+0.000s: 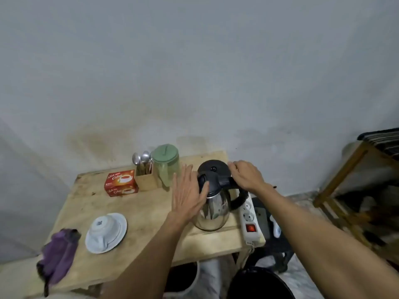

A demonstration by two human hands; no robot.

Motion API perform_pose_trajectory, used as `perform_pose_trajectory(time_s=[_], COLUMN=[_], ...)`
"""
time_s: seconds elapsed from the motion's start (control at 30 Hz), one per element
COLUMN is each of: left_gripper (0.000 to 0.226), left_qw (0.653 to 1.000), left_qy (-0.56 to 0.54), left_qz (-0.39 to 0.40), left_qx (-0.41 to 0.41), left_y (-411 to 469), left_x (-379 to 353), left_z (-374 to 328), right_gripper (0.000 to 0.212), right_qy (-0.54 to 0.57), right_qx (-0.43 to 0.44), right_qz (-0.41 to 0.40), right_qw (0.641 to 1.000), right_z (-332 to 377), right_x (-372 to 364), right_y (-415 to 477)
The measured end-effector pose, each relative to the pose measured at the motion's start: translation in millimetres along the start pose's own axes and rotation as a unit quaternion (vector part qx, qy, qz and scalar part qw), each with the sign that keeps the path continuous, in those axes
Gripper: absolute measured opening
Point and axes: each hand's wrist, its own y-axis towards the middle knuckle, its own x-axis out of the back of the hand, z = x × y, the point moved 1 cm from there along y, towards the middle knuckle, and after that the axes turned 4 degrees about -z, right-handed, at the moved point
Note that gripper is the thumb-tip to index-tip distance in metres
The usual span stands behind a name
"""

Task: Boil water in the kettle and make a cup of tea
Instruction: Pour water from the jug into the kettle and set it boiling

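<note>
So the steel kettle (pixel 212 209) sits right of centre in the frame, on the right part of the wooden worktop (pixel 90 203), lid shut, black handle pointing toward the right edge. The left hand (pixel 187 192) is flat against the kettle's left side up near the black collar, fingers (pixel 183 175) spread and released, thumb resting on the collar, not really gripping anything. The right hand (pixel 246 174) is draped over the top of the handle where it joins the lid (pixel 212 168), fingers curled down onto it; honestly can't tell if it's a proper grip or just resting there.

Just right of the kettle, along the worktop's right edge, lies a white power strip (pixel 249 219) with its red switch lit. Behind the kettle to the left is a clear jar with a green lid (pixel 165 164), and touching that on its left a wooden holder (pixel 145 179) with a couple of spoons (pixel 141 158) sticking up. A red tea box (pixel 121 183) sits just left of the holder.

Lower left of the frame: a white cup (pixel 104 228) turned upside down on a white saucer (pixel 119 219), and a purple cloth (pixel 58 255) bunched up near the worktop's left corner. A wooden rack (pixel 354 169) is off at the right edge.
</note>
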Motion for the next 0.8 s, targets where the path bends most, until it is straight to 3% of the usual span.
perform_pose_trajectory(time_s=[0.3, 0.57, 0.7, 0.8], left_gripper=[0.057, 0.035, 0.022, 0.024], left_qw=[0.998, 0.985, 0.983, 0.988], left_qy=[-0.008, -0.127, -0.137, -0.097], left_qz=[-0.017, -0.079, -0.119, -0.108], left_qx=[0.06, 0.088, 0.04, -0.053], left_y=[-5.8, -16.2, -6.9, 4.9], left_x=[-23.6, -20.2, -0.3, 13.0], left_z=[-18.1, -34.9, -49.2, -72.0], right_gripper=[0.06, 0.06, 0.061, 0.059], right_qy=[0.098, 0.112, 0.14, 0.184], right_qx=[-0.094, -0.107, -0.126, -0.146], right_qz=[0.026, 0.022, 0.024, 0.026], right_qw=[0.99, 0.988, 0.982, 0.972], right_z=[-17.7, -18.3, -14.4, -15.3], right_x=[-40.0, -45.3, -42.2, -36.2], right_y=[-4.1, -3.8, -5.7, -10.7])
